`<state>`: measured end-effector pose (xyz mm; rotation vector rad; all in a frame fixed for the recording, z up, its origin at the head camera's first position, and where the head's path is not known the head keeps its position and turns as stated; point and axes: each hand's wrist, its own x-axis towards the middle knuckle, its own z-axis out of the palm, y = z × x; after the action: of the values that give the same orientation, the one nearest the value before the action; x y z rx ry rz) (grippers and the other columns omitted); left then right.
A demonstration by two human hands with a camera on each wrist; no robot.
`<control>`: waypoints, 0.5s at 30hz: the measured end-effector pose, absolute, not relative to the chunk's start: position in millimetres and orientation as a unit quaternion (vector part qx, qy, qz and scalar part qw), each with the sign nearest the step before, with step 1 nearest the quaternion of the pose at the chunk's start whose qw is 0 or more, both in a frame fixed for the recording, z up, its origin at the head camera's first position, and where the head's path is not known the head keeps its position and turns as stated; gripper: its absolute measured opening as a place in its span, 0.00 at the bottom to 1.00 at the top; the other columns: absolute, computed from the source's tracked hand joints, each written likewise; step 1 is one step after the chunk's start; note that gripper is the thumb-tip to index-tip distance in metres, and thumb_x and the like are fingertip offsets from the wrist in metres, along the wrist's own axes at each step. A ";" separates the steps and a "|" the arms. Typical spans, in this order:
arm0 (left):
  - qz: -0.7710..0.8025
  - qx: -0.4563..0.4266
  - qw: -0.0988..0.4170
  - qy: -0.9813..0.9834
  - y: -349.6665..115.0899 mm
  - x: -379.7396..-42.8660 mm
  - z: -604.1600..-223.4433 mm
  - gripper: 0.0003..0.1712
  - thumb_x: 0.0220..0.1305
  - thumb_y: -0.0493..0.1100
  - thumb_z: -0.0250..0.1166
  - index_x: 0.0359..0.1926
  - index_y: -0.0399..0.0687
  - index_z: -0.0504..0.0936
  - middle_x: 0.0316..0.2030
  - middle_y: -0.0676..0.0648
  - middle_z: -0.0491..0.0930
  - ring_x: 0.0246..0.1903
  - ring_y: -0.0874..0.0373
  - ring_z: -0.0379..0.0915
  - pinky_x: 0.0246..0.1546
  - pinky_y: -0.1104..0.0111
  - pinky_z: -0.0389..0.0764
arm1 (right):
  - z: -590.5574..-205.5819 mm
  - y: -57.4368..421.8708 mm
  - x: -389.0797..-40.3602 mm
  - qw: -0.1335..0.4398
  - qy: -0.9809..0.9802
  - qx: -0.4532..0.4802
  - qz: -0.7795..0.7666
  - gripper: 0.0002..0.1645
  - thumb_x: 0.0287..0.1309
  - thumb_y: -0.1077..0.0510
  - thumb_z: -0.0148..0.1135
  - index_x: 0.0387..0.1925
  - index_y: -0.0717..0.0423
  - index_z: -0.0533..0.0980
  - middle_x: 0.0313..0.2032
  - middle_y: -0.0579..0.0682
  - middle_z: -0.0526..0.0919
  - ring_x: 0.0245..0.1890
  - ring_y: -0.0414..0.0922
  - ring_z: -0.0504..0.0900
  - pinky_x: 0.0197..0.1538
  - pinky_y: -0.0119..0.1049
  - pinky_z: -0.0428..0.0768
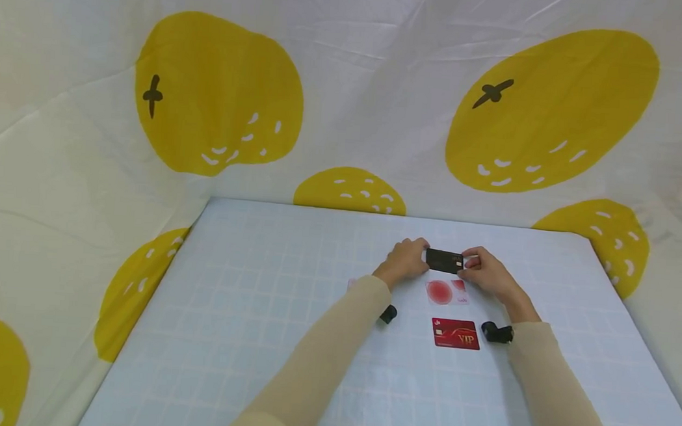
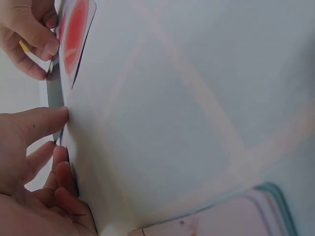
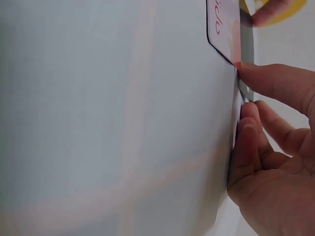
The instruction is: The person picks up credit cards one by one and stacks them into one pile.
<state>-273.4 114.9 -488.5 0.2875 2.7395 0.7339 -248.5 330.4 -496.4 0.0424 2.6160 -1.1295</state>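
A black bank card (image 1: 445,261) is held by its two short ends, far back on the table. My left hand (image 1: 404,261) pinches the left end between thumb and fingers. At the other end, my right hand (image 1: 489,274) pinches the card the same way. Both wrist views show the card (image 2: 55,91) edge-on, low over the tabletop, with curled fingers close to the surface. Just in front of it lies a pale pink card with a red circle (image 1: 447,292). Nearer still, a red VIP card (image 1: 455,334) lies flat.
Another pale card (image 2: 221,219) lies left of the pink one, mostly hidden by my left forearm in the head view. Black devices (image 1: 496,332) sit at both wrists. A white cloth with yellow fruit prints (image 1: 376,111) hangs behind the table's back edge.
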 end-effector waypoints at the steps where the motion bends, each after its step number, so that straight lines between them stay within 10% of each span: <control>1: 0.252 0.100 0.142 0.952 115.0 -273.5 -488.1 0.27 0.65 0.48 0.69 0.64 0.58 0.75 0.49 0.53 0.77 0.46 0.58 0.71 0.52 0.62 0.76 | -495.7 329.5 -248.6 0.146 0.908 0.016 -0.393 0.34 0.67 0.58 0.63 0.67 0.64 0.61 0.51 0.66 0.71 0.52 0.62 0.71 0.60 0.59 0.71; 15: 0.264 0.109 0.128 0.950 118.8 -273.6 -493.9 0.26 0.66 0.46 0.69 0.63 0.55 0.74 0.46 0.56 0.78 0.46 0.61 0.72 0.54 0.62 0.73 | -497.2 325.3 -249.9 0.144 0.902 0.033 -0.405 0.33 0.65 0.62 0.62 0.67 0.65 0.60 0.54 0.68 0.71 0.53 0.63 0.72 0.61 0.59 0.70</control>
<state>-273.6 118.8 -493.9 0.3164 2.7624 0.7693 -249.9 325.3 -497.2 0.0944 2.6009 -1.1690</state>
